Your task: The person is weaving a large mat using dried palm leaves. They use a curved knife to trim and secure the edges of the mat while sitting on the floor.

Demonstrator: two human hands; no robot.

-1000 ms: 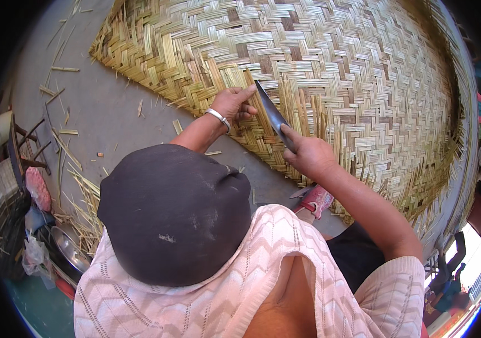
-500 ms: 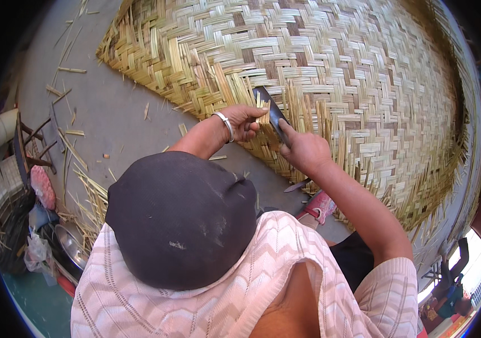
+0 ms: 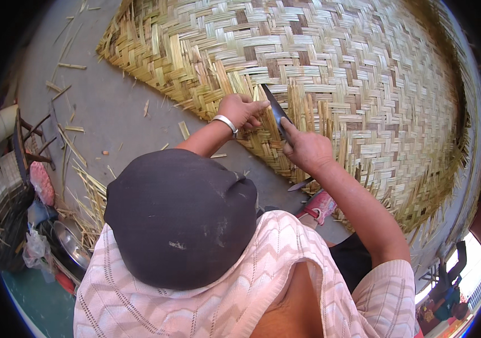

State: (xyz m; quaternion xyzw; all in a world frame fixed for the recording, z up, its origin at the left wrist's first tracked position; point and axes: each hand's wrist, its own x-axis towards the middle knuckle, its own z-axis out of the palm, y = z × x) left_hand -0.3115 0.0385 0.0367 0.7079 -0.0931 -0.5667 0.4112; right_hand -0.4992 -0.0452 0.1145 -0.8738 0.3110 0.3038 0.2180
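Since it spreads across the concrete floor [image 3: 122,107], mat: the woven bamboo mat [image 3: 364,73] looks light, springy, stiff along its strips; best gripped at the loose frayed edge.
Knife: the dark blade [image 3: 274,110] is thin and probably sharp; hold by the handle only.
Hands: right hand [image 3: 307,149] closed round the knife; left hand [image 3: 240,110] pinching strips at the mat edge.

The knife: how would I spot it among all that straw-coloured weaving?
Start at the big woven bamboo mat filling the upper part of the view, then follow its frayed lower edge to the two hands. The knife juts from the right hand, beside the left hand. Its dark blade is the only non-straw-coloured strip there.
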